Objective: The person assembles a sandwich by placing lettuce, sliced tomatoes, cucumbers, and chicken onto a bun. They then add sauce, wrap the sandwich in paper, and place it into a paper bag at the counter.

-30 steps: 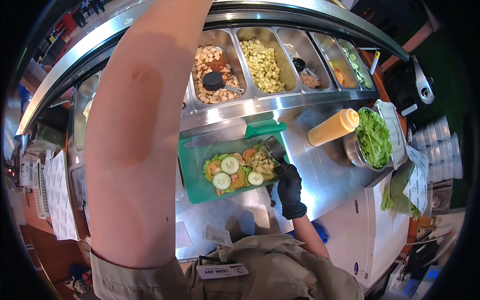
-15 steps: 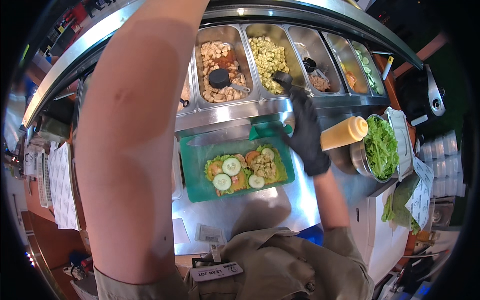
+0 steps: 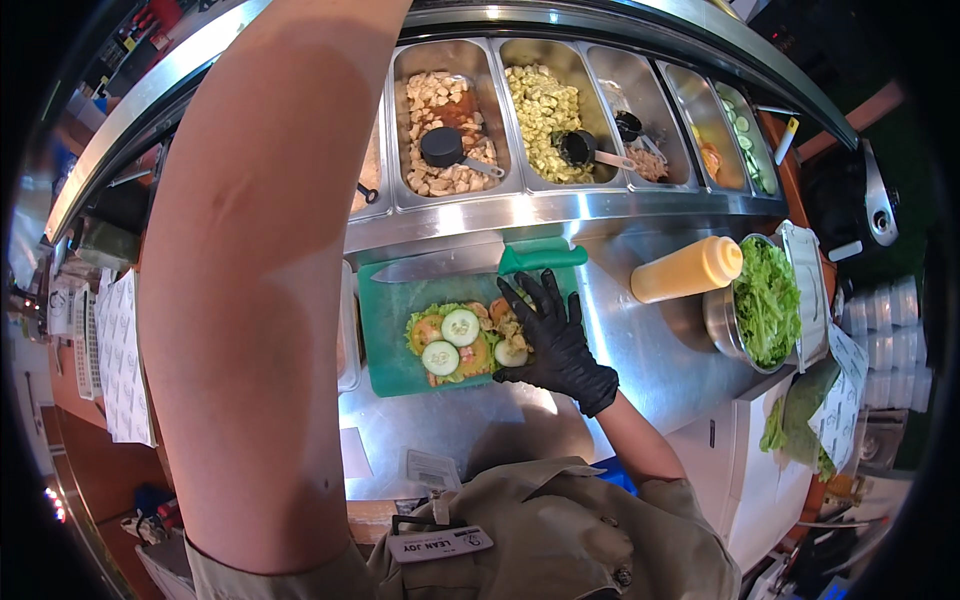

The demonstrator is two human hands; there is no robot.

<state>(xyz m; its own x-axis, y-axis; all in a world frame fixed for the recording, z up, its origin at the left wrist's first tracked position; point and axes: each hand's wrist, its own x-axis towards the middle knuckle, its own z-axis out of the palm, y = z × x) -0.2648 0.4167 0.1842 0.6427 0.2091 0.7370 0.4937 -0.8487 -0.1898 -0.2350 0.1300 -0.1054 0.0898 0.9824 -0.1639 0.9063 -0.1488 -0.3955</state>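
My right hand (image 3: 560, 345), in a black glove, lies palm down with fingers spread over the right part of an open-faced sandwich. It largely hides the chunky yellowish topping there. On the left part (image 3: 445, 340), cucumber slices, tomato and lettuce show. Under the food is a green cutting board (image 3: 383, 360). A knife (image 3: 540, 258) with a green handle rests along the board's far edge, just beyond my fingertips. My bare left arm (image 3: 245, 290) reaches up past the top of the picture, so its hand is out of sight.
Metal pans line the far side; one holds yellow chunky filling (image 3: 540, 110) with a black scoop (image 3: 577, 148), another diced meat (image 3: 440, 90) with a scoop. On the right stand a yellow squeeze bottle (image 3: 685, 270) and a bowl of lettuce (image 3: 767, 305). Papers (image 3: 125, 370) lie far left.
My right hand has let go of the scoop, which now lies in the yellow filling. It has come down and toward me onto the sandwich, uncovering the knife handle.
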